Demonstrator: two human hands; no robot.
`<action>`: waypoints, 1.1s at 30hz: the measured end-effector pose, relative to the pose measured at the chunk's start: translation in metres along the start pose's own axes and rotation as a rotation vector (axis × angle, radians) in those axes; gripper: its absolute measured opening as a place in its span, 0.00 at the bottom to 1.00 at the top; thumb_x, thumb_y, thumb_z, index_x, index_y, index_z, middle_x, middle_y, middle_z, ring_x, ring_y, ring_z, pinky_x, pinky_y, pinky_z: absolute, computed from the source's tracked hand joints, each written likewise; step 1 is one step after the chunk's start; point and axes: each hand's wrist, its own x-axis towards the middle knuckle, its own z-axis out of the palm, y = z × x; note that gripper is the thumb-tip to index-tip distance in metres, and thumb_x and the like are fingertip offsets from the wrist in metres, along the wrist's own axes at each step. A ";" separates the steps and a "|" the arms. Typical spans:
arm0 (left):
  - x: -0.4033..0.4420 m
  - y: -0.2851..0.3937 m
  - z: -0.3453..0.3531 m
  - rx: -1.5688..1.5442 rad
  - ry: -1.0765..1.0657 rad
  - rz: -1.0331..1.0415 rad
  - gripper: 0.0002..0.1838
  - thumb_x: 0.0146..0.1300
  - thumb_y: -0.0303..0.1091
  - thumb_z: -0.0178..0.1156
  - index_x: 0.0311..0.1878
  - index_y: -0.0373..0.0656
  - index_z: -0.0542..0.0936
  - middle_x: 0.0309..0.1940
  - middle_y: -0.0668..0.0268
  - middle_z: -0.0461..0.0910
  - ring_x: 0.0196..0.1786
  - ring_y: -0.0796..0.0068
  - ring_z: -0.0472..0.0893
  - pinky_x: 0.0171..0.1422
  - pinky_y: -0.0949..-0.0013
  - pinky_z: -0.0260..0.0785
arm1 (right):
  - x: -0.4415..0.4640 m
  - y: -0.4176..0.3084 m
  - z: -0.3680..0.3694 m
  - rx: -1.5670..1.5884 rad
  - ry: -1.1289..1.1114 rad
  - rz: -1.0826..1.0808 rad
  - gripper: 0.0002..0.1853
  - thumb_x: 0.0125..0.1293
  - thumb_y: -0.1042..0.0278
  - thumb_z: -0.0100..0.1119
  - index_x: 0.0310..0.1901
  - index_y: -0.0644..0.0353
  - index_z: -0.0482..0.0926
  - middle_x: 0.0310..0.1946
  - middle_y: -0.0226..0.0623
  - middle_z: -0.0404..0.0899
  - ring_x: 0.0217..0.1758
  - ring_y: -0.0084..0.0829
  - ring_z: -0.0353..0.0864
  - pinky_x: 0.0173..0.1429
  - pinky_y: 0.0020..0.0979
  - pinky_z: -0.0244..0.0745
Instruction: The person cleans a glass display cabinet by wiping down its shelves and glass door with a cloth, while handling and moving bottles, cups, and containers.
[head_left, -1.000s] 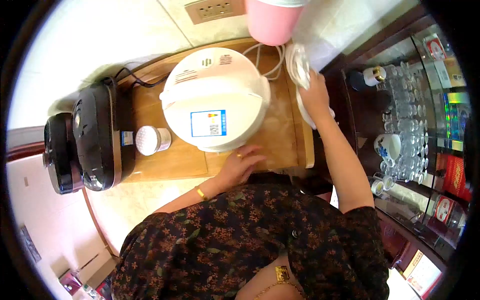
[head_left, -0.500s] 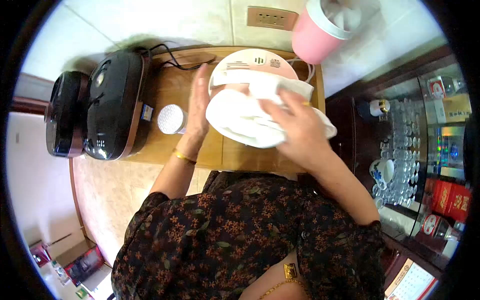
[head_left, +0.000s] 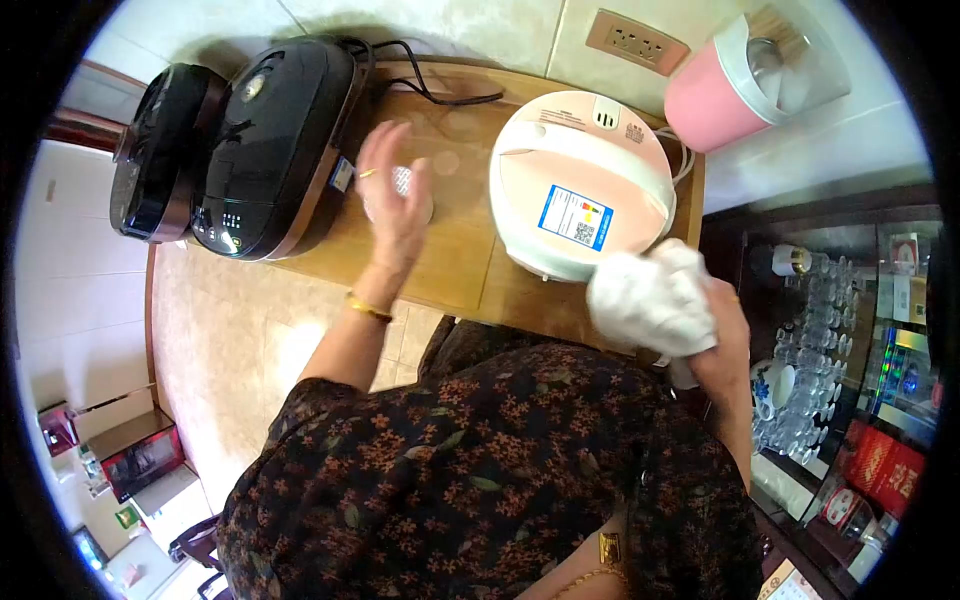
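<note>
My right hand (head_left: 725,335) is closed round a bunched white cloth (head_left: 650,300) at the front right corner of the wooden cabinet. Just behind the cloth stands a pale pink and white rice cooker (head_left: 590,160), its lid down, with a blue-edged label on top. On the left, my left hand (head_left: 395,195) is open, thumb and fingers apart, over a small white round container (head_left: 402,181). The hand hides most of that container, and I cannot tell whether they touch.
Two black cookers stand at the left, the larger (head_left: 280,140) beside my left hand. A black cord (head_left: 440,97) runs along the wall. A pink bin (head_left: 720,90) is at the back right, near a wall socket (head_left: 637,42). Glassware (head_left: 815,350) fills a shelf at right.
My right hand has drawn the cloth off the cooker's lid toward the front right, baring the label. My left hand has moved left from the cooker's side to the white container. The view has shifted.
</note>
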 end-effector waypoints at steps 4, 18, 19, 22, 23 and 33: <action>-0.032 -0.048 -0.017 0.081 -0.130 -0.209 0.45 0.41 0.34 0.72 0.64 0.44 0.59 0.62 0.51 0.55 0.65 0.52 0.56 0.68 0.56 0.50 | -0.020 0.039 0.022 0.257 0.406 0.522 0.24 0.59 0.66 0.56 0.54 0.70 0.67 0.47 0.46 0.74 0.48 0.36 0.74 0.51 0.32 0.69; -0.059 -0.089 -0.004 -0.221 -0.203 -0.323 0.42 0.44 0.19 0.65 0.64 0.38 0.57 0.62 0.56 0.61 0.65 0.61 0.59 0.71 0.60 0.47 | -0.012 0.061 0.106 0.170 0.001 0.539 0.30 0.58 0.60 0.54 0.59 0.66 0.58 0.58 0.55 0.58 0.64 0.48 0.56 0.67 0.40 0.52; -0.059 -0.090 -0.008 -0.224 -0.201 -0.317 0.40 0.46 0.20 0.64 0.64 0.37 0.57 0.62 0.56 0.60 0.66 0.61 0.58 0.71 0.60 0.46 | -0.016 0.062 0.099 0.226 0.107 0.484 0.23 0.57 0.64 0.55 0.52 0.67 0.68 0.51 0.53 0.68 0.58 0.47 0.65 0.63 0.39 0.59; -0.055 -0.099 -0.013 -0.163 -0.129 -0.273 0.35 0.51 0.22 0.61 0.63 0.36 0.58 0.62 0.55 0.59 0.66 0.60 0.57 0.71 0.59 0.46 | -0.029 0.079 0.062 0.278 0.368 0.441 0.16 0.57 0.64 0.55 0.44 0.64 0.74 0.46 0.48 0.71 0.52 0.43 0.70 0.57 0.36 0.65; -0.050 -0.095 -0.015 -0.238 -0.071 -0.301 0.35 0.52 0.23 0.62 0.62 0.36 0.58 0.62 0.54 0.57 0.66 0.59 0.56 0.71 0.58 0.46 | -0.033 0.066 0.033 0.326 0.458 0.473 0.12 0.58 0.65 0.54 0.42 0.62 0.75 0.42 0.44 0.73 0.47 0.41 0.73 0.52 0.34 0.68; 0.060 0.027 -0.064 -0.292 0.273 -0.007 0.36 0.54 0.35 0.65 0.62 0.38 0.57 0.59 0.53 0.58 0.61 0.58 0.62 0.62 0.57 0.62 | -0.072 0.077 -0.208 -1.114 1.161 0.034 0.15 0.53 0.77 0.57 0.44 0.59 0.76 0.50 0.46 0.69 0.55 0.47 0.68 0.56 0.38 0.66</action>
